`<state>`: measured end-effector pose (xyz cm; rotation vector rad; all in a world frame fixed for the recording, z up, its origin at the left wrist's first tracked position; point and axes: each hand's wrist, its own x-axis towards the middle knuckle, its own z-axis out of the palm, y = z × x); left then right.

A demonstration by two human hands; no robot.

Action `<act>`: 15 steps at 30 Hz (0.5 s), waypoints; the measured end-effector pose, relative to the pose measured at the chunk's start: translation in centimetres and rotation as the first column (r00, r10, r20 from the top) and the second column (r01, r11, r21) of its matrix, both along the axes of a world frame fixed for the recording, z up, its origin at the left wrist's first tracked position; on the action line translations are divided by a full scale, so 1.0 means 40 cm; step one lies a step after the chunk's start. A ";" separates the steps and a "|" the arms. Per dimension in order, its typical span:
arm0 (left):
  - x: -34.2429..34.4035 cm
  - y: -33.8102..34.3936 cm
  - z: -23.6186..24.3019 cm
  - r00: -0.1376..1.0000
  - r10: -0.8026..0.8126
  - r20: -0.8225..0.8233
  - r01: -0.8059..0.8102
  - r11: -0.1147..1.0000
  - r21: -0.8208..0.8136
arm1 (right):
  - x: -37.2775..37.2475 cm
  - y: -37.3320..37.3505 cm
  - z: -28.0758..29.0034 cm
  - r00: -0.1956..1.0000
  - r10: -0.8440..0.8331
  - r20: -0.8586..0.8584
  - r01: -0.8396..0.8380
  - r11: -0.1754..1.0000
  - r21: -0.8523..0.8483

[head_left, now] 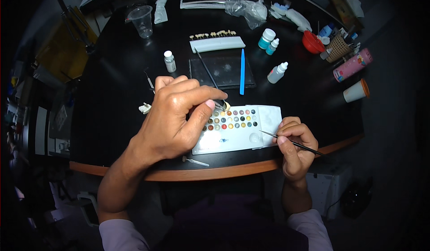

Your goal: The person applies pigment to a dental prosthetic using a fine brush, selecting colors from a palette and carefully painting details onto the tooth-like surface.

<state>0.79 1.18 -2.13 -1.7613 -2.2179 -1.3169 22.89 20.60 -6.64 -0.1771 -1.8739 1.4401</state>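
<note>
My left hand (177, 112) is closed over the left part of a white palette (210, 146) with several rows of small coloured wells. Its thumb and index finger pinch a metal tool (220, 104), mostly hidden, that looks like tweezers. At the tool's tip is a small cream-coloured tooth crown (227, 106), just above the top row of wells. My right hand (298, 146) grips a thin black-handled brush (298, 145) like a pen. The brush points left, its fine tip over the palette's right side, next to the white flap (271, 112).
Beyond the palette lie a dark slab (197, 70), a blue stick (242, 72) and a long dark handle (206, 66). A tooth shade holder (218, 44), small bottles (277, 73) and a glass vial (169, 61) stand farther back. A paper cup (356, 91) lies right.
</note>
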 end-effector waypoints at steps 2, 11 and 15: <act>0.003 -0.008 0.005 0.997 -0.026 0.074 0.028 1.000 -0.015 | -0.033 -0.007 0.040 0.995 0.067 -0.080 -0.063 0.997 0.051; -0.012 -0.012 -0.002 0.827 -0.233 0.512 0.228 0.971 0.074 | -0.194 -0.019 0.158 0.881 0.365 -0.300 -0.268 0.909 0.319; -0.014 -0.010 -0.001 0.746 -0.264 0.611 0.259 0.961 0.099 | -0.232 -0.035 0.137 0.850 0.396 -0.349 -0.288 0.902 0.322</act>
